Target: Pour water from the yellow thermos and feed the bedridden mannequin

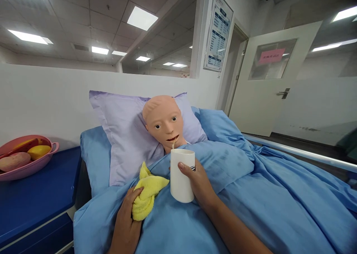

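My right hand (201,183) is wrapped round a white mug (181,177), held upright above the blue quilt. From the mug's rim a thin pale straw (173,144) reaches up to the slightly parted lips of a mannequin (164,122). The mannequin's head rests on a lilac pillow (125,131), and its body is hidden under the quilt (237,198). Lower left of the mug, my left hand (127,215) grips a crumpled yellow towel (147,196) close to the quilt. What the mug contains cannot be seen.
A pink basket (41,163) of fruit stands on a blue bedside cabinet (55,187) at the left. Along the bed's right side runs a metal rail (301,150). Beyond it, a pale door (267,94) stands ajar. A framed notice (218,32) hangs on the wall.
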`<act>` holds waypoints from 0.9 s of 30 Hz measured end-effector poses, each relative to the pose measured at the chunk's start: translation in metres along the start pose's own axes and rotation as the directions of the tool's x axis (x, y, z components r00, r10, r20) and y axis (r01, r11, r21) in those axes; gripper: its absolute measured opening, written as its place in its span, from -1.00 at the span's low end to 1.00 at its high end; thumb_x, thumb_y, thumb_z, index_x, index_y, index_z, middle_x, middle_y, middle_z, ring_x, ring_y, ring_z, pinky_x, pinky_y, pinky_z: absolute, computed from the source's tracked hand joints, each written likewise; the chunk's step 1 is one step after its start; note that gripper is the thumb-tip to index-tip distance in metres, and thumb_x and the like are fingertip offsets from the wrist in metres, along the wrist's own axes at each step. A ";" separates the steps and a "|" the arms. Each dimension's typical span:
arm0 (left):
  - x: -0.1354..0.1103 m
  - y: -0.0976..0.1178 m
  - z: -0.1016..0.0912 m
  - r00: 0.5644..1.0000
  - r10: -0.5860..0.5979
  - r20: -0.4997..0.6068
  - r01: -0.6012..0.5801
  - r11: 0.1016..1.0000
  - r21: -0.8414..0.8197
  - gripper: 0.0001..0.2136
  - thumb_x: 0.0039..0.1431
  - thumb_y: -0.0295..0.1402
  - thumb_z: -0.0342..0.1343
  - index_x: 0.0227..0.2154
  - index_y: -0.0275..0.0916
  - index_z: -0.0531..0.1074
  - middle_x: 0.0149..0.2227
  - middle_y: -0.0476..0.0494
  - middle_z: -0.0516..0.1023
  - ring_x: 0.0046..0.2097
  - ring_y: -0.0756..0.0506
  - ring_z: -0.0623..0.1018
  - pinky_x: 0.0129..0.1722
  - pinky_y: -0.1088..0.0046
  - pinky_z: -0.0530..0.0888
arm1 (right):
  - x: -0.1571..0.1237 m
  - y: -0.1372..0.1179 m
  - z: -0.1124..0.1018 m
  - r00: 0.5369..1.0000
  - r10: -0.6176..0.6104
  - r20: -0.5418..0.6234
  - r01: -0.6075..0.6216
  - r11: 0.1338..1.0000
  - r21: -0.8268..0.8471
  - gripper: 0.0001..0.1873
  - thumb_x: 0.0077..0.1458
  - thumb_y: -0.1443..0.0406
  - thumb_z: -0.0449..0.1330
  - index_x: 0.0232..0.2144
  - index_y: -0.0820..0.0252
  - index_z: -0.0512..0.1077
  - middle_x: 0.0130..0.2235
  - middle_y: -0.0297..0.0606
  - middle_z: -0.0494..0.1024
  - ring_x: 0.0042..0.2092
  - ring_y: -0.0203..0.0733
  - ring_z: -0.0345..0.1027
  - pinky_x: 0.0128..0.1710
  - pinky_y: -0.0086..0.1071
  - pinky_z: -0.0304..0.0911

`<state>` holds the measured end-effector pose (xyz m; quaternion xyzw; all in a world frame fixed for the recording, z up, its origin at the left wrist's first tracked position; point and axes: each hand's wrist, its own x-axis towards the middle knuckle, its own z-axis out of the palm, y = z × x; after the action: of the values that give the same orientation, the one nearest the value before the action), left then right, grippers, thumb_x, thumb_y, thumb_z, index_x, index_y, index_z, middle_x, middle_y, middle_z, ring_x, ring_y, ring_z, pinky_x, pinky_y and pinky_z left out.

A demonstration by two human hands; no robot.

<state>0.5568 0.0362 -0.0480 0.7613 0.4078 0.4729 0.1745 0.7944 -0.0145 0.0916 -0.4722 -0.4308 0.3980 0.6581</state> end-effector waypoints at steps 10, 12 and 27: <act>0.000 -0.004 0.000 1.000 -0.018 0.003 0.018 1.000 -0.016 -0.58 0.21 -0.36 0.03 0.14 -0.13 0.43 0.23 -0.19 0.43 0.27 -0.25 0.41 0.21 0.07 0.46 | -0.001 -0.001 -0.001 1.000 -0.008 0.003 0.008 1.000 -0.023 -0.38 -0.06 -0.08 0.35 -0.07 0.18 0.45 -0.25 -0.17 0.60 -0.32 -0.07 0.47 -0.35 -0.25 0.40; 0.000 -0.002 0.000 1.000 -0.017 0.008 0.017 1.000 -0.007 -0.58 0.22 -0.34 0.02 0.14 -0.12 0.43 0.23 -0.20 0.43 0.27 -0.26 0.41 0.20 0.06 0.47 | -0.001 0.000 0.000 1.000 -0.012 -0.001 0.012 0.999 -0.031 -0.38 -0.06 -0.08 0.36 -0.07 0.18 0.45 -0.28 -0.19 0.59 -0.33 -0.08 0.47 -0.36 -0.26 0.39; 0.007 0.027 0.004 0.983 0.132 -0.127 -0.156 0.968 -0.198 -0.50 0.04 -0.15 0.29 0.07 -0.06 0.38 0.34 -0.21 0.24 0.31 -0.32 0.33 0.22 0.08 0.44 | 0.003 0.008 -0.005 1.000 -0.003 0.027 0.002 1.000 0.017 -0.36 -0.07 -0.10 0.36 -0.07 0.19 0.45 -0.24 -0.15 0.59 -0.32 -0.08 0.46 -0.38 -0.26 0.40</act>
<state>0.5741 0.0261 -0.0281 0.7386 0.3091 0.5666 0.1946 0.7988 -0.0106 0.0834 -0.4607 -0.4371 0.4072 0.6564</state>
